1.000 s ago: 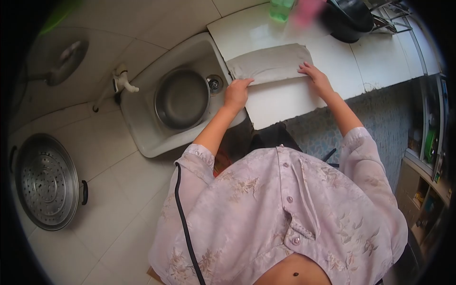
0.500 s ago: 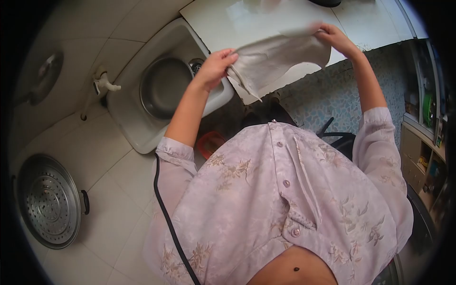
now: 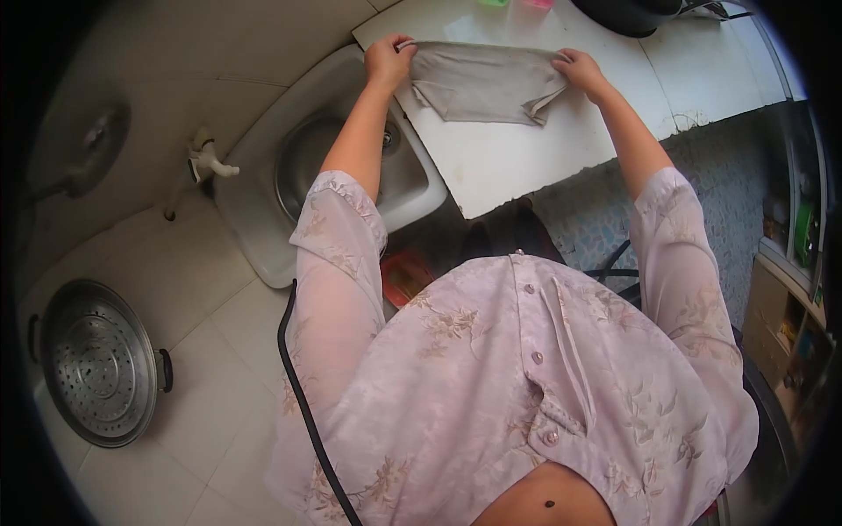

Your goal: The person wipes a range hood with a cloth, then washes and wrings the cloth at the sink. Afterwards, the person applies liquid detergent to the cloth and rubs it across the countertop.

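A grey cloth is stretched between my two hands over the white countertop. My left hand pinches its upper left corner, near the back corner of the sink. With closed fingers, my right hand grips the cloth's right end. The cloth's lower edge is folded and creased, and it appears to lie on the counter. Below my left forearm is the white sink, with a metal basin inside it.
A white tap sticks out from the tiled wall left of the sink. A perforated steamer pan hangs at the lower left. At the back of the counter stand a black pan and a pink item. A red container is below.
Both hands have moved the cloth farther back and to the left. It hung loosely and blurred in the air before; now it is spread flatter over the counter.
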Motion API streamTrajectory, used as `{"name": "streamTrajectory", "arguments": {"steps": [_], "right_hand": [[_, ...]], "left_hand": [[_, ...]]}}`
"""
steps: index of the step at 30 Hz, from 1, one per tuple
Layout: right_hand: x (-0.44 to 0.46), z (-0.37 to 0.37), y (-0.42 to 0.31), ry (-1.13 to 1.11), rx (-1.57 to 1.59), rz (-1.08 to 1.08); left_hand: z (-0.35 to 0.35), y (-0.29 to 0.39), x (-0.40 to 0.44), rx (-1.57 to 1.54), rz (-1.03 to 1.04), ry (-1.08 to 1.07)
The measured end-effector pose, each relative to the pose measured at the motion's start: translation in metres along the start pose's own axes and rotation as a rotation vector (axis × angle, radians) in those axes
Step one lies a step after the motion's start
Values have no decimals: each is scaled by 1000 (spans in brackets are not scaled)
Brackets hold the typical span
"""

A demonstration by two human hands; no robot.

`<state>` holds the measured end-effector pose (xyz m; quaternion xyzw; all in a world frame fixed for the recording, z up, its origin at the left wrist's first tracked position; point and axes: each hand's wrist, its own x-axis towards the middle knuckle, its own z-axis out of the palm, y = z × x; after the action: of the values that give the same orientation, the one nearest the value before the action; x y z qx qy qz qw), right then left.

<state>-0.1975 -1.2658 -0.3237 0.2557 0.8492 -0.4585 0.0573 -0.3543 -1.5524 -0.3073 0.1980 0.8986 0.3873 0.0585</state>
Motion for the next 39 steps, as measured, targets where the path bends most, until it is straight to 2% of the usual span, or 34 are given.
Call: {"name": "streamTrajectory", "arguments": {"steps": [2, 4, 6, 8, 9, 10, 11, 12, 13, 14, 15, 18, 20, 21, 22, 23, 24, 26, 28, 29, 31, 32, 33, 34, 35, 36, 37, 38, 39], "right_hand": [[-1, -1, 2, 36, 63, -49], [-7, -2, 2, 68, 127, -93], [-27, -7, -6, 187, 141, -278], [-59, -7, -11, 73, -45, -381], [-77, -11, -23, -110, -204, -403], [-78, -5, -21, -110, -202, -402], [-78, 3, -16, 49, -195, -423], [-78, 8, -18, 211, -187, -443], [-71, 10, -23, 232, -160, -352], [-64, 15, -25, 232, -160, -350], [-55, 22, -26, 198, -182, -311], [-46, 32, -35, 128, -270, -162], [-43, 25, -41, -175, -137, 22], [-50, 24, -42, -171, -137, 26], [-62, 22, -43, 15, -209, -157], [-73, 23, -45, 204, -280, -342], [-83, 26, -48, 209, -281, -343], [-104, 38, -53, 350, -229, -729], [-124, 65, -55, 247, -294, -649], [-131, 88, -42, 177, -319, -666], [-147, 112, -39, 27, -338, -734], [-157, 118, -43, -55, -330, -781], [-163, 115, -52, -138, -391, -696], [-163, 114, -54, -140, -387, -688], [-161, 114, -55, -42, -395, -770], [-158, 113, -53, 59, -402, -853], [-159, 116, -47, 62, -397, -848], [-161, 122, -38, -7, -411, -840], [-163, 125, -32, -79, -424, -836]], "left_hand": [[-5, 12, 7, 17, 7, 40], [-8, 16, 12, -207, 109, 98], [-17, 22, -4, -114, 86, 12], [-18, 14, -14, -20, 61, -73], [-17, 3, -20, 105, 40, -87], [-15, -7, -23, 229, 17, -99], [-15, -2, -19, 58, -233, -87], [-6, -7, -12, 58, -229, -86], [7, -15, -6, 85, -87, -10], [17, -19, -3, 112, 53, 65], [24, -17, -2, 112, 55, 63], [28, -3, 5, 191, 47, -87], [10, 9, 12, 167, 47, -418], [2, 17, 11, 132, 34, -341], [-3, 15, 10, 132, 38, -342], [-8, 12, 11, 10, 187, -210], [-13, 13, 10, -113, 333, -77], [-18, 18, 8, -81, 351, -68], [-21, 14, 5, 167, 566, -127], [-16, 4, 7, 162, 568, -128], [1, -23, 16, 178, 177, -167], [8, -21, 17, 175, 177, -172], [20, -14, 15, 175, 196, -86], [33, -6, 12, 177, 215, -1], [46, 3, 5, 311, 289, 44], [53, 16, 0, 313, 291, 41], [58, 31, -5, 287, 191, 4], [63, 41, -14, 264, 93, -36], [67, 46, -24, 305, 100, -103]]}}
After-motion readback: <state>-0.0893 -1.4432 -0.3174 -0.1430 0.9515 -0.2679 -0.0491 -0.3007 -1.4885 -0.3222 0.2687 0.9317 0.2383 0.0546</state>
